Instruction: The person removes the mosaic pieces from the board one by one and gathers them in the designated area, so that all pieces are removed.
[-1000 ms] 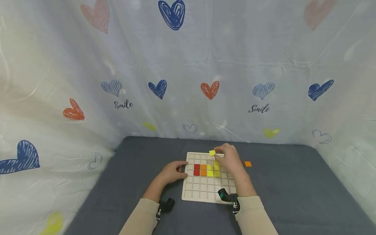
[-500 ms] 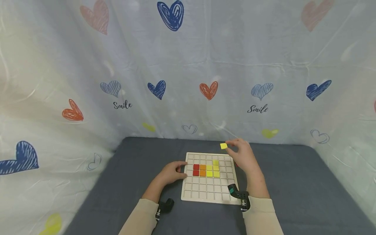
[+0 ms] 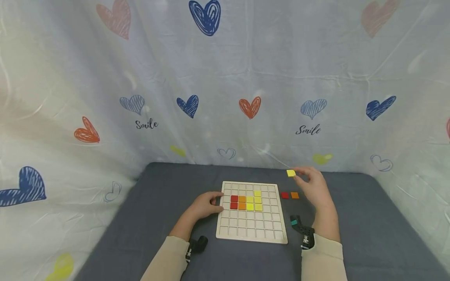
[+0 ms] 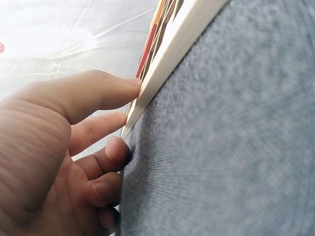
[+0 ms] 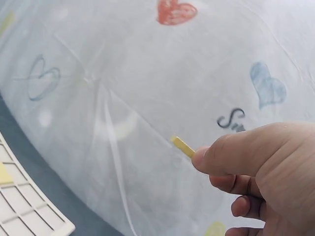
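Note:
A square wooden grid board (image 3: 251,230) lies on the dark table. Red, orange and yellow square tiles fill a small block of its cells, with one yellow tile (image 3: 258,193) above the rest. My left hand (image 3: 205,205) is at the board's left edge; in the left wrist view the thumb (image 4: 106,91) touches its side, and the other fingers bend loosely. My right hand (image 3: 314,188) pinches a yellow tile (image 3: 291,173) between thumb and fingers, raised right of the board. The right wrist view shows that tile edge-on.
A red tile (image 3: 284,195) and an orange tile (image 3: 295,195) lie on the table (image 3: 369,234) just right of the board, close to my right hand. Behind the table hangs a pale curtain (image 3: 225,78) printed with hearts.
My right hand has moved right with the yellow tile, from above the board's far edge to beyond its right side. The loose red and orange tiles are uncovered. My left hand stays put.

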Action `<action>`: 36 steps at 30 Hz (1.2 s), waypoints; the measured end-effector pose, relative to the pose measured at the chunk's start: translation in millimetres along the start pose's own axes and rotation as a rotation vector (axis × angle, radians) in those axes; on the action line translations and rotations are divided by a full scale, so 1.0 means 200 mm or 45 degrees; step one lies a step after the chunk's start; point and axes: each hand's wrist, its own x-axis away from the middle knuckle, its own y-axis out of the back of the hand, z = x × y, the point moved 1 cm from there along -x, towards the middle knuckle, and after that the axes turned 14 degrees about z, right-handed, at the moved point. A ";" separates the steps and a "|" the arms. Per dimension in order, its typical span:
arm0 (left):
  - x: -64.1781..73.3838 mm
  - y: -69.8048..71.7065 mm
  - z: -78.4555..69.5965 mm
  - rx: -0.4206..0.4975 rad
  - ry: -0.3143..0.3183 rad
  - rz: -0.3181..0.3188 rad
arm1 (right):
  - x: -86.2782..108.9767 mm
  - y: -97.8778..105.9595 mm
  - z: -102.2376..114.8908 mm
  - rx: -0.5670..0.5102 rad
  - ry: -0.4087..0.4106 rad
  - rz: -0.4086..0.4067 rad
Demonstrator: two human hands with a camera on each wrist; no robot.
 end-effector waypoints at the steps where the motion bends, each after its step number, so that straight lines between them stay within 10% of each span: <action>1: 0.00 0.00 0.00 0.000 0.002 0.000 | 0.01 0.01 -0.02 0.000 -0.016 -0.005; 15: 0.00 -0.01 0.01 0.009 0.024 -0.005 | 0.09 0.06 -0.32 0.042 -0.429 0.135; 36: 0.00 0.00 0.01 -0.001 0.002 -0.010 | 0.06 -0.06 -0.51 0.135 -0.542 0.127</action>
